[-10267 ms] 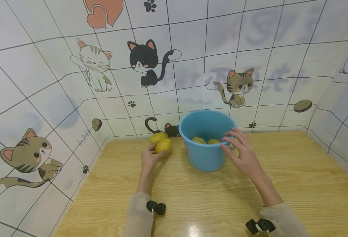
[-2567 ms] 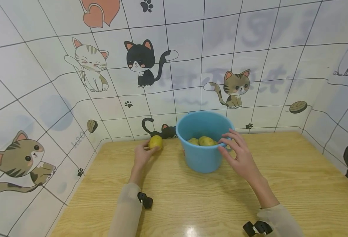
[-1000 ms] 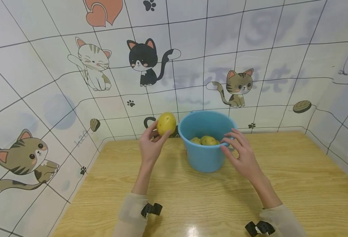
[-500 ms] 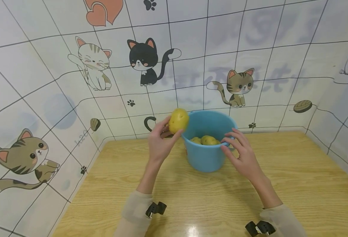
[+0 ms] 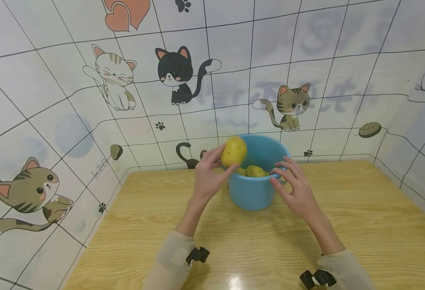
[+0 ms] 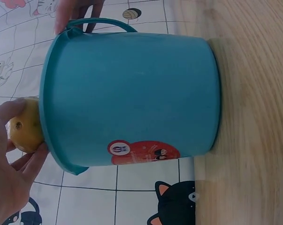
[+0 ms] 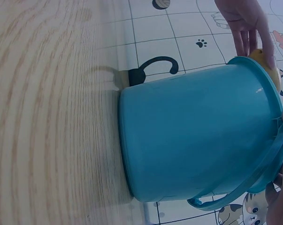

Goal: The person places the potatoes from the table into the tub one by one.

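My left hand [image 5: 209, 177] grips a yellow potato [image 5: 235, 151] between thumb and fingers, up at the left side of the blue bucket's rim. In the left wrist view this potato [image 6: 25, 129] is level with the rim of the upright bucket [image 6: 132, 93]. Inside the bucket [image 5: 252, 195] lie more potatoes [image 5: 255, 171], partly hidden by its front wall. My right hand [image 5: 299, 195] holds the bucket's rim on the right, thumb at the near side and fingers spread along the edge. The handle [image 7: 240, 190] hangs down outside in the right wrist view.
The bucket stands on a wood-grain table [image 5: 230, 245], near the back edge. A white tile-patterned wall covering [image 5: 234, 80] with cartoon cats rises behind and at both sides. Small black devices [image 5: 198, 255] are strapped to both wrists.
The potatoes seen earlier on the table left of the bucket are gone from there. Over the last second my left hand has carried one rightward to the bucket's rim. My right hand stays put.
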The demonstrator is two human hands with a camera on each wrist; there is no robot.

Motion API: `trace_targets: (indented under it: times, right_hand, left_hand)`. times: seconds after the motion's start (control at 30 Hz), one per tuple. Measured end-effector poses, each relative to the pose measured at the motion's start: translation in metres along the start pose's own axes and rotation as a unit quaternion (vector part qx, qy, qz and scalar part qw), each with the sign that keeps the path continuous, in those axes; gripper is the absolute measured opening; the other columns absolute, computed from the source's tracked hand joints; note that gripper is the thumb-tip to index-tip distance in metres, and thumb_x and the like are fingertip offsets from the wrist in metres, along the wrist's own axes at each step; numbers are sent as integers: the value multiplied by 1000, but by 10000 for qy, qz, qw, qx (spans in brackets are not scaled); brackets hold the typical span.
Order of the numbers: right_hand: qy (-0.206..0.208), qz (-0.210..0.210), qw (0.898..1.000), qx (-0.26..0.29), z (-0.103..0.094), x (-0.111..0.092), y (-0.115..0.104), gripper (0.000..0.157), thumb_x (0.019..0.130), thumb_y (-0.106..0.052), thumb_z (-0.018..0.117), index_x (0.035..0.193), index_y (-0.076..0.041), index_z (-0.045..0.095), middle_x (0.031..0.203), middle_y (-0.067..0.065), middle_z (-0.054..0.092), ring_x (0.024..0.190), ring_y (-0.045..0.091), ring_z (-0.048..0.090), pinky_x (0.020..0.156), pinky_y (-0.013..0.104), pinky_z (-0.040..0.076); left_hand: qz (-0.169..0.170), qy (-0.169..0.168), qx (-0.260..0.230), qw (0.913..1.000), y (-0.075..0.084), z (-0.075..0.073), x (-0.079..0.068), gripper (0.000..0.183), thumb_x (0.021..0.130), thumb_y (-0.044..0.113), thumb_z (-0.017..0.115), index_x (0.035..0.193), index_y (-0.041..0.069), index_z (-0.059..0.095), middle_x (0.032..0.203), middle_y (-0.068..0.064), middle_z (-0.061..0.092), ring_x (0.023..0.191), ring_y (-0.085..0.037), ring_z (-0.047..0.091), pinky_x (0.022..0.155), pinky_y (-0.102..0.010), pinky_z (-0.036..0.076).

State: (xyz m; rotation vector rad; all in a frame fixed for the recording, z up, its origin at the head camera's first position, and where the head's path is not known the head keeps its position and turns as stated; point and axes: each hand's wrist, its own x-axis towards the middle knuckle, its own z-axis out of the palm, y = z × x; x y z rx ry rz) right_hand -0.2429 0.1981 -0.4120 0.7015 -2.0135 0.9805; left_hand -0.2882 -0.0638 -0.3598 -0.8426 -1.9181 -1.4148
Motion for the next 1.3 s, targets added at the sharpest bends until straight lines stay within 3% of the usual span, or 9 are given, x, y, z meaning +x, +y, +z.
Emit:
trace_targets:
  times: [0.13, 0.27, 0.4, 0.53, 0.73, 0.87, 1.03, 1.3]
  right_hand:
    - [-26, -3, 10000, -17, 1, 0, 1, 11, 95, -14, 70, 106, -13, 70, 124, 18, 60, 140, 47, 35, 114, 66, 24]
    - [-33, -33, 10000, -3, 3, 1, 2, 11, 96, -16, 70, 106, -12, 70, 124, 18, 60, 140, 47, 35, 114, 66, 24]
    - [-44, -13, 10000, 29, 3, 1, 2, 11, 95, -15, 70, 106, -13, 70, 124, 19, 60, 141, 46, 35, 114, 66, 24]
    - [-93, 64, 9999, 16, 2, 1, 2, 11, 94, -12, 70, 105, -13, 70, 124, 18, 60, 141, 45, 35, 114, 66, 24]
    - [-250, 174, 9995, -74, -1, 3, 0, 15, 92, -8, 72, 106, -13, 70, 125, 17, 60, 141, 43, 36, 113, 66, 27]
    - [-409, 281, 9986, -175, -5, 6, -3, 20, 90, -5, 73, 109, -10, 72, 127, 14, 61, 142, 39, 36, 112, 66, 29]
    - [-661, 354, 9968, -278, -11, 9, -1, 26, 91, -9, 73, 117, -9, 72, 134, 15, 60, 143, 40, 35, 112, 67, 28]
    - [-1111, 457, 9916, -489, -23, 15, -3, 34, 97, -16, 68, 131, -13, 66, 146, 12, 52, 143, 43, 32, 111, 67, 29]
  left_hand:
    - [-91, -220, 161, 9996, -1, 2, -3, 49, 85, 6, 81, 130, -3, 65, 122, -18, 64, 99, -30, 70, 85, -31, 59]
    - [-12, -144, 200, 9997, -3, 2, -5, 33, 87, -6, 71, 120, -6, 69, 118, -21, 65, 98, -35, 70, 87, -34, 59]
    - [-3, -187, 221, 9996, -3, 2, -7, 27, 87, -7, 71, 114, -7, 70, 115, -18, 66, 101, -34, 69, 89, -31, 58]
    - [-15, -321, 338, 9989, 0, 2, -10, 24, 87, -2, 73, 111, -5, 72, 115, -15, 68, 99, -33, 67, 89, -31, 57]
    - [44, -397, 360, 9986, 4, 1, -13, 21, 88, 0, 72, 108, -3, 73, 113, -15, 68, 98, -35, 68, 87, -42, 57]
    - [-88, -483, 305, 9983, 6, -3, -16, 22, 88, 1, 71, 111, -1, 73, 116, -14, 67, 103, -33, 67, 91, -40, 56]
    - [-130, -515, 337, 9980, 4, -7, -19, 24, 89, 1, 71, 113, 0, 72, 117, -13, 66, 108, -28, 64, 93, -40, 55]
    - [-273, -651, 633, 9955, 4, -13, -23, 25, 91, 6, 72, 115, -1, 71, 121, -14, 65, 117, -28, 60, 104, -42, 48]
